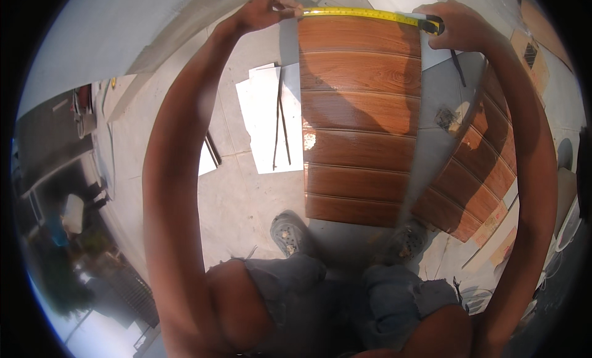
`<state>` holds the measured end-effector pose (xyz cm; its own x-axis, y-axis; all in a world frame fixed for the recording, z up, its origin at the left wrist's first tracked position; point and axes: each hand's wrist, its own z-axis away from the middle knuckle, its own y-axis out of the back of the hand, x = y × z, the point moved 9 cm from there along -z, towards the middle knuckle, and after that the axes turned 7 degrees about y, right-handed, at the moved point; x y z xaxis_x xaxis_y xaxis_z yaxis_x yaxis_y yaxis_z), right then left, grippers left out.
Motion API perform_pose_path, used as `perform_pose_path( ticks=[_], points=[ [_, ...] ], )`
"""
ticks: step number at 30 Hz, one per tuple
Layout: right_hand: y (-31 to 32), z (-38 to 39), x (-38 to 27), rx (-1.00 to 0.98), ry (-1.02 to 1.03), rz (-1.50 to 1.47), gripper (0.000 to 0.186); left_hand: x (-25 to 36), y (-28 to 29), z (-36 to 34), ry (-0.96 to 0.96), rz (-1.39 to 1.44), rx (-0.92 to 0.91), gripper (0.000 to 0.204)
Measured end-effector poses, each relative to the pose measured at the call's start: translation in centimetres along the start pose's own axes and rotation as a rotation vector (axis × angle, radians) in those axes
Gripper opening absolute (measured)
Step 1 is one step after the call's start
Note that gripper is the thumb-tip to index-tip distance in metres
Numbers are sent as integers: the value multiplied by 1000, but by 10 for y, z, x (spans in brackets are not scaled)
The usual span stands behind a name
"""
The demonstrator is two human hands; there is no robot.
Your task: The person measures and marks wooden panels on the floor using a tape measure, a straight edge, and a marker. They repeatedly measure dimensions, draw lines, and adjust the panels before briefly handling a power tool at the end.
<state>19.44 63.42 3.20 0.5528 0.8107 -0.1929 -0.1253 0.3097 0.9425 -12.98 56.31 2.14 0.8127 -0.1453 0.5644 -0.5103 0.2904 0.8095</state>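
A yellow tape measure (364, 13) is stretched across the far edge of a glossy brown wood-look panel (361, 154) with grooves running crosswise. My left hand (269, 11) pinches the free end of the blade at the panel's far left corner. Around the dark case at the far right corner, my right hand (459, 26) is closed, with something slim and pale, perhaps a pencil, also in its fingers. The panel lies flat in front of my feet, partly in shadow.
A second brown panel (472, 173) lies angled at the right. White sheets (262, 123) with thin dark strips lie left of the main panel. My shoes (288, 233) stand at its near edge. Cardboard (531, 62) lies at the far right, and cables at the lower right.
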Motion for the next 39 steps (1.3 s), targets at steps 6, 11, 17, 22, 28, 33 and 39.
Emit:
perform_pose_path(
  ticks=[6, 11, 17, 22, 28, 33, 39],
  points=[
    [2, 18, 13, -25, -67, -50, 71, -63, -5, 17, 258, -59, -37, 27],
    [-11, 28, 32, 14, -59, -24, 71, -91, -34, 2, 292, 69, -69, 28],
    [-11, 29, 27, -74, -85, -62, 68, -96, -48, -6, 138, 24, -72, 32],
    [-6, 33, 28, 55, -31, -5, 69, -89, -46, 1, 233, 1, -62, 32],
    [-19, 40, 45, 35, -63, -8, 72, -16, -38, -8, 218, -221, 25, 33],
    [-18, 37, 38, 30, -72, -47, 72, 35, -49, -31, 158, -261, -66, 32],
    [-25, 35, 41, -140, -32, 23, 39, 54, -85, -71, 56, -119, 1, 32]
  ],
)
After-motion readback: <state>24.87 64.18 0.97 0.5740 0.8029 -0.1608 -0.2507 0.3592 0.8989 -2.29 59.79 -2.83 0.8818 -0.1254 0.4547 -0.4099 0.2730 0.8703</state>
